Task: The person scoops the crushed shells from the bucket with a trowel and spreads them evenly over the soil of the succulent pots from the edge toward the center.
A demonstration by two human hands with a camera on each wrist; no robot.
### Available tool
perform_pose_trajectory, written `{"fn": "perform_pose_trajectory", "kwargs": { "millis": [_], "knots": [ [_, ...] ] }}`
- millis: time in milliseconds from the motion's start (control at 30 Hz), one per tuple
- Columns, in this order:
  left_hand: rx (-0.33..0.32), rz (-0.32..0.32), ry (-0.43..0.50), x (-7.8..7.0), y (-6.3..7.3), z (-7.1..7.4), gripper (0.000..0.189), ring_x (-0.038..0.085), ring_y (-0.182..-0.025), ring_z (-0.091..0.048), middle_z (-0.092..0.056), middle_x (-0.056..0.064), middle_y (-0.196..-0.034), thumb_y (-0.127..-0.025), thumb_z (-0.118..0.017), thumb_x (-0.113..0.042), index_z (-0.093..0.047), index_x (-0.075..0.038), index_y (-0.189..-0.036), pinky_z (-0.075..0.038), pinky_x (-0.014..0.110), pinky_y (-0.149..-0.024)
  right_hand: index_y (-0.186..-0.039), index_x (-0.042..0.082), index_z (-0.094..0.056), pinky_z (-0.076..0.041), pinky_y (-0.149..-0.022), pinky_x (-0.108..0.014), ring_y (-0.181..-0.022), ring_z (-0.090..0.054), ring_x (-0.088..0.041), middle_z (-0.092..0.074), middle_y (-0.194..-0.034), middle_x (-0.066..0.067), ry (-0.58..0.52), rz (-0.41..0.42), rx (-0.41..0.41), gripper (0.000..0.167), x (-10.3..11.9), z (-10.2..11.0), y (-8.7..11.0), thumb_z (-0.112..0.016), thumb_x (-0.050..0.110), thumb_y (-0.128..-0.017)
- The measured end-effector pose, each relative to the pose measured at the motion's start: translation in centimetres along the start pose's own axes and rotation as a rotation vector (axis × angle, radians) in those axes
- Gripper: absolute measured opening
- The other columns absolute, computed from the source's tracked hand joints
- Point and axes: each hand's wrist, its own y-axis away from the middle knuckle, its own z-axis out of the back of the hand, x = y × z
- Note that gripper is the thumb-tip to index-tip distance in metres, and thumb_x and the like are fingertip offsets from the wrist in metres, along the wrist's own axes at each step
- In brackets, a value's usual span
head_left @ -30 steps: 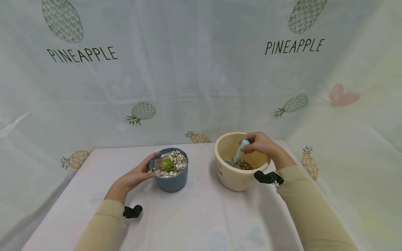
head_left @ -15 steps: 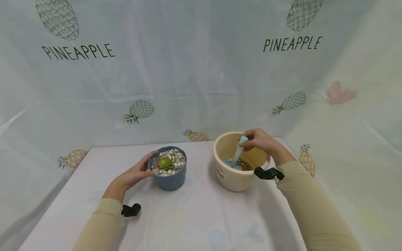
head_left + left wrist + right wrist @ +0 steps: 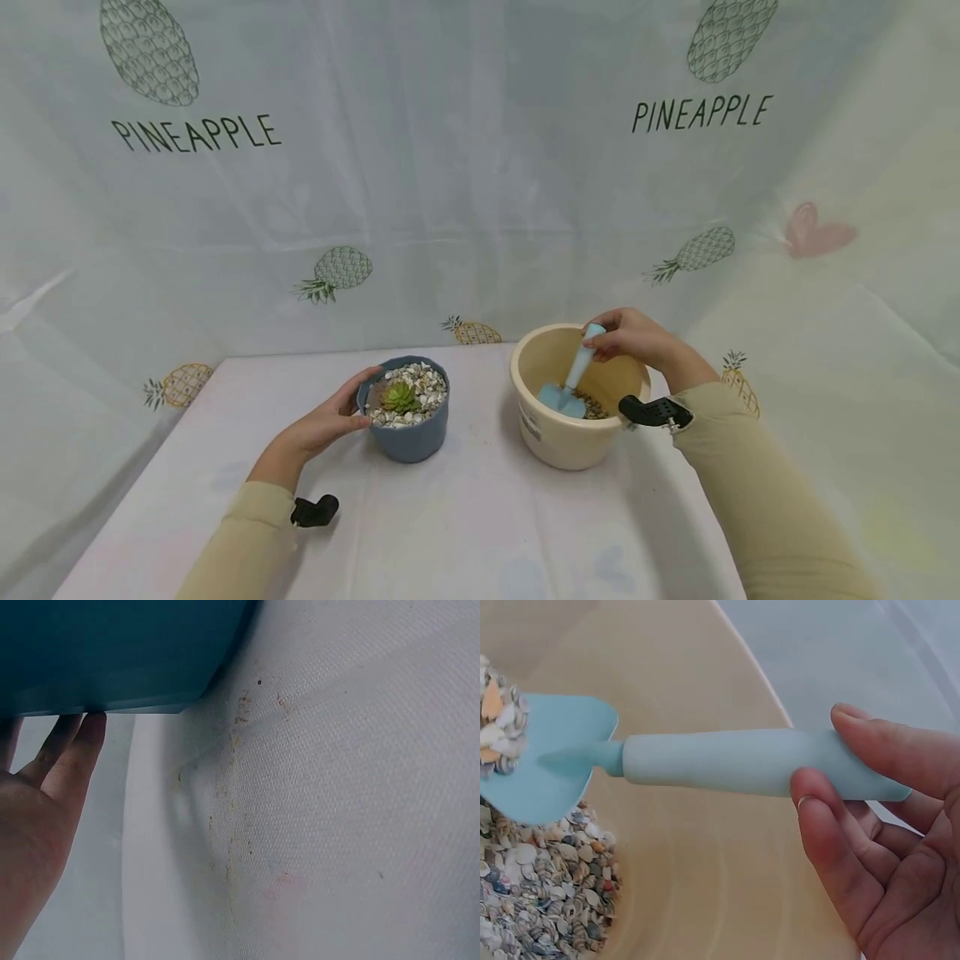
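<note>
In the head view, my left hand holds the left side of a blue-grey flowerpot, thumb and fingers at its rim. White chips fill the pot around a green succulent. My right hand pinches the end of a pale blue hand trowel inside a cream bucket. The right wrist view shows small shells heaped on the trowel's blade, above more loose shells at the bottom of the bucket. In the left wrist view, fingertips touch the pot's edge.
Both containers stand on a table with a pale cloth, the bucket right of the pot. A pineapple-print curtain hangs behind and along the sides. Small brown crumbs lie on the cloth near the pot.
The trowel's blade, lower in the loose shells earlier, has come up and shows more fully. My right hand has shifted slightly right. My left hand and the flowerpot keep their place.
</note>
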Motion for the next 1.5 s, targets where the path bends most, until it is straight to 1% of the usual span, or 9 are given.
{"fn": "perform_pose_trajectory", "kwargs": {
  "millis": [233, 567, 700, 800, 933, 1100, 1267, 1400, 1500],
  "knots": [
    [-0.018, 0.018, -0.004, -0.4, -0.3, -0.6, 0.086, 0.045, -0.144, 0.010, 0.010, 0.013, -0.162, -0.093, -0.069, -0.014, -0.013, -0.022, -0.158, -0.011, 0.068, -0.107, -0.124, -0.018, -0.051, -0.056, -0.077, -0.036, -0.077, -0.067, -0.018, -0.066, -0.093, -0.011, -0.077, -0.025, -0.065, 0.042, -0.7, 1.5, 1.0, -0.065, 0.009, -0.095],
    [-0.078, 0.052, -0.011, -1.0, 0.5, -1.6, 0.086, 0.047, -0.143, 0.007, 0.007, 0.016, -0.161, -0.091, -0.071, -0.017, -0.015, -0.020, -0.157, -0.009, 0.070, -0.107, -0.122, -0.020, -0.047, -0.056, -0.072, -0.027, -0.074, -0.068, -0.014, -0.067, -0.086, -0.008, -0.185, -0.027, -0.084, 0.038, -1.0, 2.4, 1.8, -0.060, 0.006, -0.097],
    [-0.112, 0.076, -0.008, -1.3, 0.8, -2.2, 0.086, 0.048, -0.143, 0.009, 0.010, 0.016, -0.161, -0.090, -0.072, -0.019, -0.016, -0.019, -0.156, -0.008, 0.070, -0.106, -0.121, -0.017, -0.048, -0.056, -0.072, -0.026, -0.073, -0.068, -0.013, -0.066, -0.085, -0.007, -0.241, -0.036, -0.103, 0.035, -0.9, 2.5, 2.2, -0.059, 0.007, -0.098],
    [-0.145, 0.098, 0.004, -1.5, 1.0, -2.8, 0.087, 0.048, -0.143, 0.006, 0.009, 0.015, -0.161, -0.089, -0.074, -0.020, -0.017, -0.018, -0.154, -0.009, 0.069, -0.107, -0.119, -0.013, -0.049, -0.056, -0.071, -0.025, -0.072, -0.068, -0.013, -0.066, -0.085, -0.007, -0.273, -0.037, -0.116, 0.031, -0.9, 2.6, 2.4, -0.058, 0.008, -0.098],
    [-0.183, 0.124, 0.014, -1.9, 1.1, -3.6, 0.087, 0.049, -0.143, 0.001, 0.008, 0.013, -0.161, -0.088, -0.074, -0.020, -0.017, -0.019, -0.154, -0.011, 0.069, -0.107, -0.114, -0.010, -0.053, -0.056, -0.070, -0.025, -0.071, -0.068, -0.013, -0.067, -0.084, -0.007, -0.301, -0.029, -0.127, 0.024, -0.9, 2.8, 2.5, -0.057, 0.008, -0.099],
    [-0.209, 0.143, 0.017, -2.1, 1.4, -4.3, 0.089, 0.049, -0.143, 0.000, 0.010, 0.012, -0.161, -0.088, -0.075, -0.020, -0.016, -0.021, -0.154, -0.010, 0.070, -0.106, -0.108, -0.004, -0.059, -0.056, -0.071, -0.026, -0.070, -0.068, -0.013, -0.068, -0.083, -0.008, -0.345, -0.025, -0.141, 0.015, -0.6, 3.0, 2.6, -0.059, 0.008, -0.098],
    [-0.224, 0.146, 0.030, -1.9, 1.7, -4.5, 0.088, 0.047, -0.143, -0.004, 0.010, 0.011, -0.161, -0.088, -0.074, -0.018, -0.018, -0.022, -0.154, -0.012, 0.070, -0.106, -0.099, 0.003, -0.065, -0.056, -0.071, -0.025, -0.069, -0.069, -0.014, -0.069, -0.082, -0.008, -0.391, -0.006, -0.173, 0.007, -0.5, 3.1, 2.8, -0.060, 0.008, -0.098],
    [-0.228, 0.145, 0.034, -1.8, 2.0, -4.6, 0.086, 0.047, -0.142, -0.009, 0.008, 0.014, -0.161, -0.087, -0.074, -0.017, -0.020, -0.020, -0.154, -0.017, 0.070, -0.105, -0.102, -0.001, -0.062, -0.056, -0.070, -0.025, -0.070, -0.069, -0.014, -0.069, -0.082, -0.007, -0.416, 0.031, -0.210, 0.009, -0.5, 3.2, 3.0, -0.060, 0.007, -0.098],
    [-0.232, 0.148, 0.040, -2.0, 2.5, -4.7, 0.084, 0.048, -0.142, -0.011, 0.006, 0.016, -0.160, -0.088, -0.074, -0.016, -0.021, -0.018, -0.154, -0.021, 0.068, -0.105, -0.101, 0.000, -0.062, -0.056, -0.070, -0.025, -0.069, -0.069, -0.015, -0.069, -0.083, -0.007, -0.442, 0.062, -0.242, 0.008, -0.3, 3.0, 2.9, -0.061, 0.007, -0.097]
  ]
}}
